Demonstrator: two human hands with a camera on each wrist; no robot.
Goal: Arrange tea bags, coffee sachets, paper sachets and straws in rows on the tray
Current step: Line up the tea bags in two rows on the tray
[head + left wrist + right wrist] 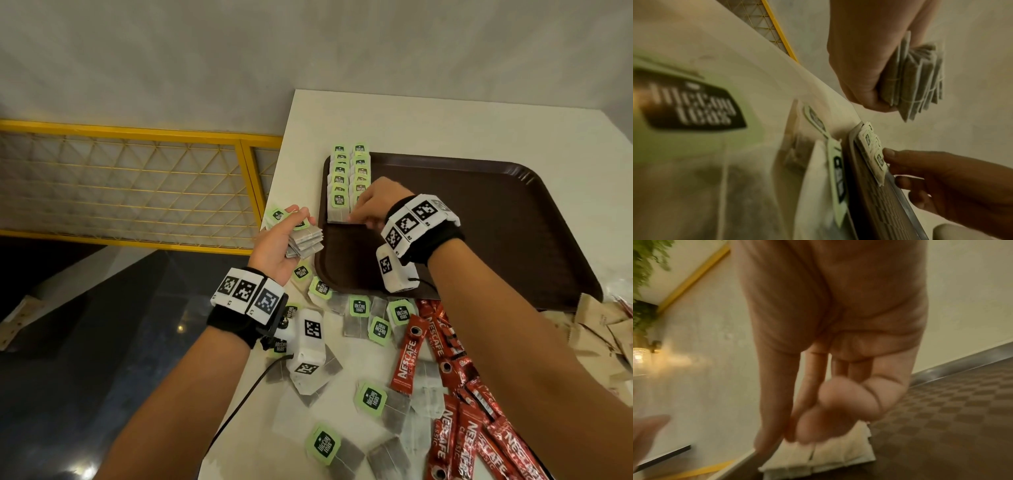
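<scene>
Two rows of tea bags (349, 178) lay along the tray's (479, 219) left edge. The right hand (373, 205) pinched the nearest one there; the left hand (277, 246) gripped a stack of tea bags (306, 241) beside the tray.

tray (479, 219): brown plastic, checkered matt texture
tea bags (339, 192): thin paper, green card tags
coffee sachets (407, 356): glossy red foil
table (428, 126): smooth white
</scene>
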